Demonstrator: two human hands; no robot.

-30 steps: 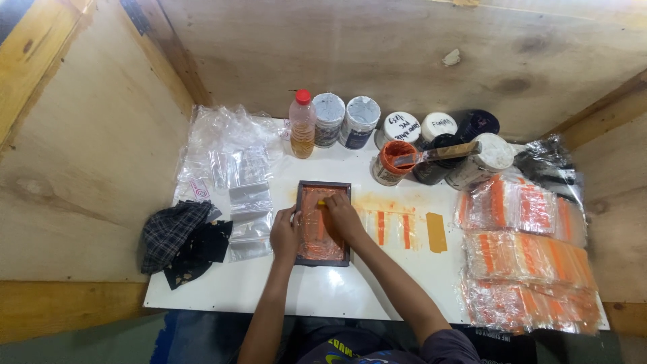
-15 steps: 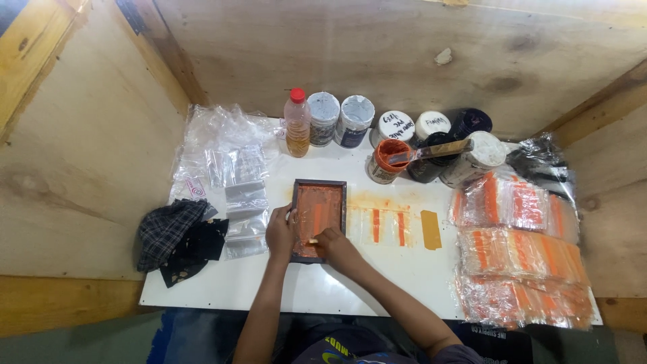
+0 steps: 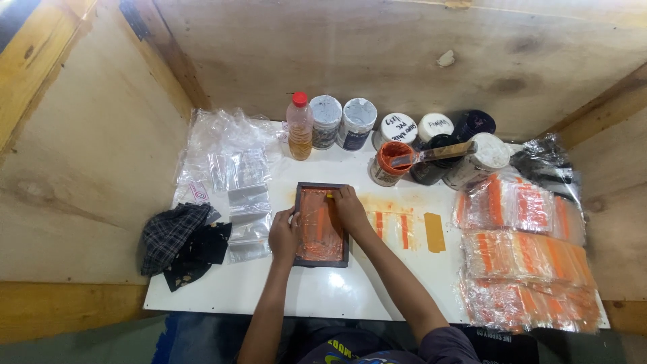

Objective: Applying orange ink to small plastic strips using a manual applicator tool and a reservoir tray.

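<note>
White table (image 3: 222,296) between plywood walls, and dead centre sits the frame (image 3: 321,225), smeared orange. Left hand (image 3: 284,234) grips its nine o'clock edge; right hand (image 3: 351,207) presses a squeegee (image 3: 330,195) near its twelve o'clock end, fingers curled tight. Bags (image 3: 526,269) at three o'clock, jars (image 3: 397,128) at twelve.

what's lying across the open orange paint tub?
A brown-handled tool rests across the orange paint tub, its blade end over the paint. The blade's underside and the paint depth are hidden.
</note>
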